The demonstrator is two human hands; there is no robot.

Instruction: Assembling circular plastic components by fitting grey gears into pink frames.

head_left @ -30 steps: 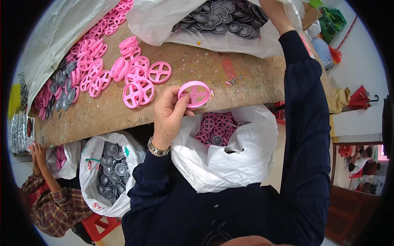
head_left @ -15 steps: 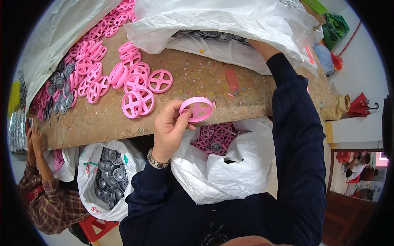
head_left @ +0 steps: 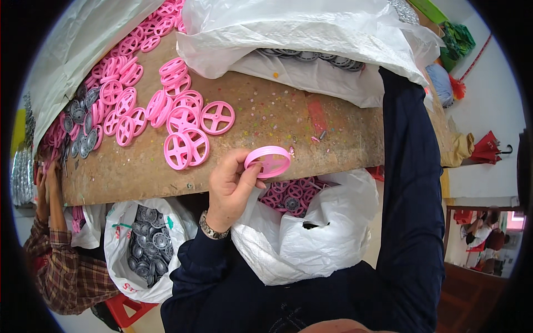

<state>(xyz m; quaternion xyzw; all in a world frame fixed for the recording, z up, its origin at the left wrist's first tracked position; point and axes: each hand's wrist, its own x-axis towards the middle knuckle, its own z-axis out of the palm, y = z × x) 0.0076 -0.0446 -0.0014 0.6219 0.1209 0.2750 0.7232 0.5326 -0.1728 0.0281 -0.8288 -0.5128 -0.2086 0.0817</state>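
Above the table's front edge, my left hand (head_left: 228,188) pinches a pink plastic wheel (head_left: 267,162) by its rim between thumb and fingers. The wheel is tilted, with crossed spokes across its inside. My right arm (head_left: 408,183) stretches far out to the white sack (head_left: 311,33) at the back, whose mouth shows grey plastic discs (head_left: 308,56). The right hand itself is hidden under the sack's plastic, so its fingers cannot be seen. Below my left hand, an open white bag (head_left: 311,244) holds pink wheels (head_left: 288,195) and a grey disc on top of them.
Loose pink wheels (head_left: 217,117) lie on the wooden table (head_left: 266,125), piled with grey discs (head_left: 83,119) to the left. Another white bag (head_left: 117,244) holds grey discs. At the far left are a co-worker's hands (head_left: 49,191). A red umbrella (head_left: 486,148) hangs at the right.
My right arm has reached farther forward and right, its wrist now out of sight under the sack. My left hand still holds the pink wheel, slightly lower in the picture.
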